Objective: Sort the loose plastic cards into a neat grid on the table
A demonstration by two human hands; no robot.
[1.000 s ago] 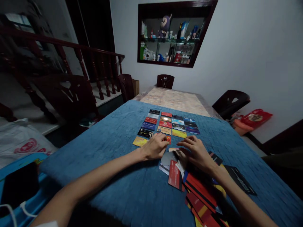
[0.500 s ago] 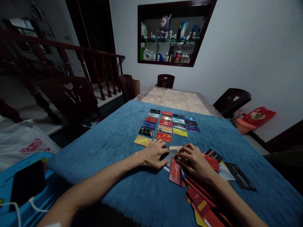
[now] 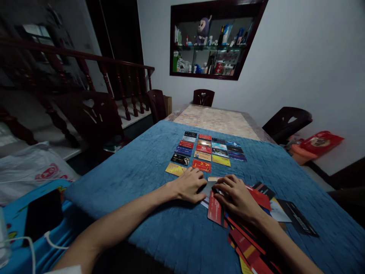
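Observation:
My left hand (image 3: 191,185) rests palm down on the blue cloth, its thumb apart from the bent fingers. Its fingertips lie by a yellow card (image 3: 174,169) and a red card with gold print (image 3: 202,165). To its right, my right hand (image 3: 234,195) is spread over a loose pile of cards, fingertips touching those at the pile's left end. A grey card (image 3: 210,185) shows partly between the hands. Beneath the right hand and forearm fan out a red card (image 3: 215,208), more red cards (image 3: 248,249) and a black card (image 3: 298,217). Several cards lie in columns beyond.
The blue cloth (image 3: 119,182) covers the near part of the marbled table (image 3: 219,120). Chairs stand around it, one of them a dark chair (image 3: 286,123) at the right. At the lower left, a phone (image 3: 44,215) lies on a blue surface with a white cable (image 3: 55,243).
The whole view has shifted slightly, so everything appears a little farther right. Both hands keep nearly the same place over the cards, and the card columns look unchanged.

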